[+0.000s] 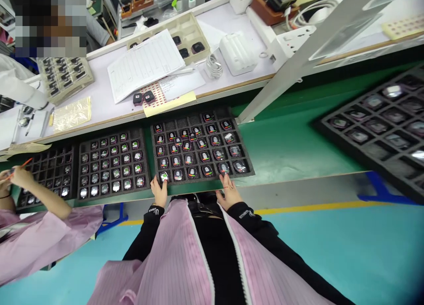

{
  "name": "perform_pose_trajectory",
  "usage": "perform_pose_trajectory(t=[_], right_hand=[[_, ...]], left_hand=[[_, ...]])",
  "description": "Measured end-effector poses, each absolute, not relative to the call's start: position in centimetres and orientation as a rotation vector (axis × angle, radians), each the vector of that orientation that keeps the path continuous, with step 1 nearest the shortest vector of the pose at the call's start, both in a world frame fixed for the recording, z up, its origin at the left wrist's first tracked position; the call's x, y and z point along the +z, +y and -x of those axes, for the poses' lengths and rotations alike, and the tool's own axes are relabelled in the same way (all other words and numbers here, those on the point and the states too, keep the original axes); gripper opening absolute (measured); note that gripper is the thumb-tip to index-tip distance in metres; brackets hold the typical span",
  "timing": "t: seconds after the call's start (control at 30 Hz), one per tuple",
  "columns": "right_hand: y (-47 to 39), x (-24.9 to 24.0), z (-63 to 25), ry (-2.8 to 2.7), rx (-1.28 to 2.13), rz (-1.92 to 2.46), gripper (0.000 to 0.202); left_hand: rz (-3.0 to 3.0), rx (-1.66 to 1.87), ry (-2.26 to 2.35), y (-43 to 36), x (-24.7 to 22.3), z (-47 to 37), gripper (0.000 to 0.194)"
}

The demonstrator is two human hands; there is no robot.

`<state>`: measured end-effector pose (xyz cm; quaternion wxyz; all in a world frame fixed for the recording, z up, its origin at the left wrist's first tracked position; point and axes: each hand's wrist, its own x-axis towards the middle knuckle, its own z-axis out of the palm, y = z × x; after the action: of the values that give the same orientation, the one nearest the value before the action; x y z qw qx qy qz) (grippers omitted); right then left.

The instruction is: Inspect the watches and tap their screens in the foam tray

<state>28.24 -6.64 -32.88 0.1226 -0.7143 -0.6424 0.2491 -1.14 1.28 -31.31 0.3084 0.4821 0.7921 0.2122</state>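
A black foam tray (pixel 202 180) of watch-like devices with lit screens lies on the green bench in front of me. My left hand (pixel 159 191) is at its near left corner, fingers on the edge beside a device with a green and white screen (pixel 164 176). Near the right part of the front edge, my right hand (pixel 229 192) touches the tray, its fingertips by another device (pixel 224 167). Both hands seem to grip the tray's front edge. Some devices sit on top of the dividers between compartments.
Two more foam trays lie to the left, where a co-worker's hand (pixel 21 177) holds an orange stick. A tilted tray (pixel 374 150) of devices is at the right. Behind, a shelf (pixel 232 82) carries papers (pixel 142 64), a white charger block (pixel 237 53) and cables. A metal post (pixel 281 84) rises behind the bench.
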Motion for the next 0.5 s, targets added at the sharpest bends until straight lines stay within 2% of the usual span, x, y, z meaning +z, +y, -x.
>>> perform_pose_trajectory(t=[0.17,0.5], right_hand=[[-6.3,-32.2,-29.1,-1.74,0.684,2.128,0.086],[-5.2,-33.1,-29.1,-1.822,0.512,2.25,0.088]], left_hand=[[-1.184,0.598,2.117,1.8,-31.8,1.0,0.047],[-1.157,0.681,2.103,1.8,-32.5,1.3,0.047]])
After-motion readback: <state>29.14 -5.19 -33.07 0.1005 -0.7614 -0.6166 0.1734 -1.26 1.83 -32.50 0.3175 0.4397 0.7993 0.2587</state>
